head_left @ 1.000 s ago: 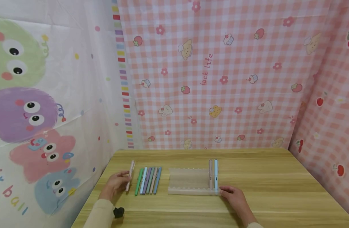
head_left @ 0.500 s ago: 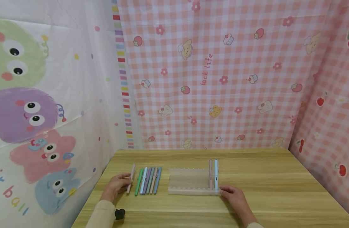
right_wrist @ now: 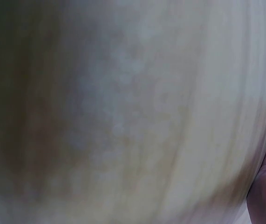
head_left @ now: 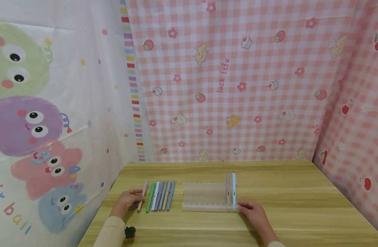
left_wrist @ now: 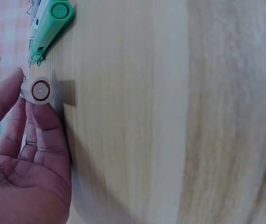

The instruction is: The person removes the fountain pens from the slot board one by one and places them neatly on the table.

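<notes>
While the left hand [head_left: 126, 202] pinched a slim pale-pink pen [head_left: 144, 188] at the left of the wood-grain table [head_left: 300, 199], as the head view showed, the right hand [head_left: 254, 211] gripped the near right corner of a clear plastic pen holder with scalloped edges [head_left: 204, 193], probably to steady it. A mauve pen [head_left: 228, 188] and a light-blue pen [head_left: 234, 188] sat side by side at its right end, the scallops seemingly there to keep each in its own slot. Between the pinched pen and the holder lay a close row: a bright-green pen [head_left: 150, 198], a pale-blue one, a purple one, a grey-green one, a beige-pink one and a mid-blue one, all slanted alike, perhaps for easy picking.

From the left wrist, the pink pen was seen end-on, thumb on one side and fingertips on the other, a light hold that left its end uncovered. The green pen lay just beyond. Whether the held pen touched the table could not be told.

On the right wrist's side, only part of the palm showed beside blurred wood; the fingers and holder were out of sight.
</notes>
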`<act>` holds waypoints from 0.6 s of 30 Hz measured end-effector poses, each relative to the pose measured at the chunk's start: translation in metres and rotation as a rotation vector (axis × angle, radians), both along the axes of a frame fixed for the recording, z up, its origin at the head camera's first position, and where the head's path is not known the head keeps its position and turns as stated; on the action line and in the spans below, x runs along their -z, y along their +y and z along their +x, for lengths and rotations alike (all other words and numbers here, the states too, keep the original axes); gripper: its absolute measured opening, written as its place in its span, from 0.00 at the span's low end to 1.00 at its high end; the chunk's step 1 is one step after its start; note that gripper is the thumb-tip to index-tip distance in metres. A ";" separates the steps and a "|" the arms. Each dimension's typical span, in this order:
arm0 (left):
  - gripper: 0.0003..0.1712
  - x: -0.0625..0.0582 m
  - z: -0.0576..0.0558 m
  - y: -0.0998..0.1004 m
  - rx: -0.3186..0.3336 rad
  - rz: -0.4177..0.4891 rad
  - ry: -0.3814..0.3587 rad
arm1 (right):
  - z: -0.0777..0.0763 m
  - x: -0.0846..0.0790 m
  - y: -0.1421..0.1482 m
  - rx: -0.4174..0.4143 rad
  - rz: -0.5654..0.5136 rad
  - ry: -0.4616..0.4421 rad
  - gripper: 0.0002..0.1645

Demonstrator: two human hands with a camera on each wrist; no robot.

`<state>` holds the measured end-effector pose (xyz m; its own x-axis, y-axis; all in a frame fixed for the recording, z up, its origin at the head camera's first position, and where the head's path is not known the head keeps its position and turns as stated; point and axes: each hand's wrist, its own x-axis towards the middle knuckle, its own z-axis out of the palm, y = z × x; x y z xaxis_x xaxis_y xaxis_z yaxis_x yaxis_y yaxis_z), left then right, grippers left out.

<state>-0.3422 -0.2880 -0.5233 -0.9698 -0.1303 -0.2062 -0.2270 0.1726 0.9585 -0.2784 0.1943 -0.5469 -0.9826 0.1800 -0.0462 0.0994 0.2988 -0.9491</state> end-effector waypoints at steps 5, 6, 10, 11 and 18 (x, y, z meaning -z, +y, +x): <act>0.27 -0.003 0.002 0.003 0.003 -0.048 -0.004 | -0.001 0.001 0.001 0.002 -0.005 -0.015 0.14; 0.27 -0.004 0.003 0.003 0.009 -0.063 -0.004 | -0.001 0.001 0.001 0.003 -0.004 -0.019 0.14; 0.28 -0.004 0.002 0.004 0.006 -0.104 -0.009 | -0.001 0.002 0.001 -0.001 -0.007 -0.014 0.14; 0.28 -0.004 0.001 0.004 0.004 -0.105 -0.011 | -0.001 0.001 0.001 -0.003 -0.009 -0.008 0.14; 0.29 -0.005 -0.001 0.003 -0.008 -0.097 -0.012 | -0.001 0.002 0.001 -0.004 -0.023 0.005 0.14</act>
<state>-0.3437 -0.2846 -0.5187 -0.9661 -0.1575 -0.2044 -0.2404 0.2622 0.9346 -0.2792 0.1949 -0.5490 -0.9836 0.1749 -0.0450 0.0931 0.2774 -0.9562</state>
